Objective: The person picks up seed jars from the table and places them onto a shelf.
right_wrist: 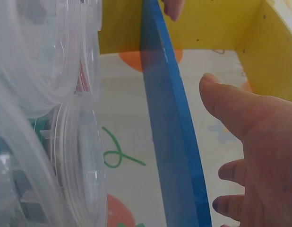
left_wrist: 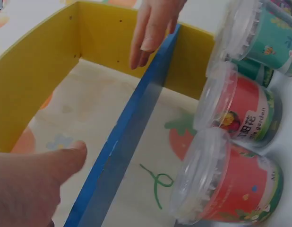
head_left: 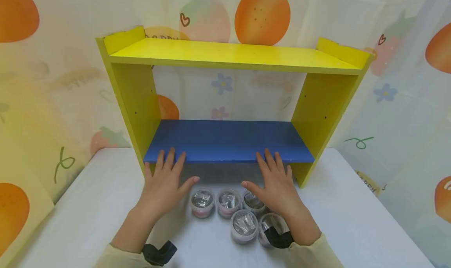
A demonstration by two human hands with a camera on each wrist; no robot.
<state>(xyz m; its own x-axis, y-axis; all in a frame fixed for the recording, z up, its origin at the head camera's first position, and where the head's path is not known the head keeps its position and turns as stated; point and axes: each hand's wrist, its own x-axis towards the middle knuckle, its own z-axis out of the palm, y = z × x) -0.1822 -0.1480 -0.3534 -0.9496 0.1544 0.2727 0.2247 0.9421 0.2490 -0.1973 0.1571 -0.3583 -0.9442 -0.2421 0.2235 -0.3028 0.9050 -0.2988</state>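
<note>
My left hand (head_left: 163, 186) is spread flat, its fingertips over the front edge of the blue shelf board (head_left: 225, 141) near its left end. Toward the right end of that board, my right hand (head_left: 276, 186) has its fingers straight and spread at the same edge. Neither hand holds anything. The board sits low inside a yellow shelf unit (head_left: 229, 54). In front of the unit stand several clear-lidded plastic tubs (head_left: 229, 200), grouped between my hands and partly under the right one. A red-labelled tub (left_wrist: 245, 189) shows printed flowers in the left wrist view.
The unit stands on a white-covered table (head_left: 102, 217), close to a fruit-printed cloth backdrop (head_left: 208, 13). Its side panels (head_left: 327, 103) rise at left and right, with small dark holes in them. A black wrist camera (head_left: 158, 253) is strapped at the left cuff.
</note>
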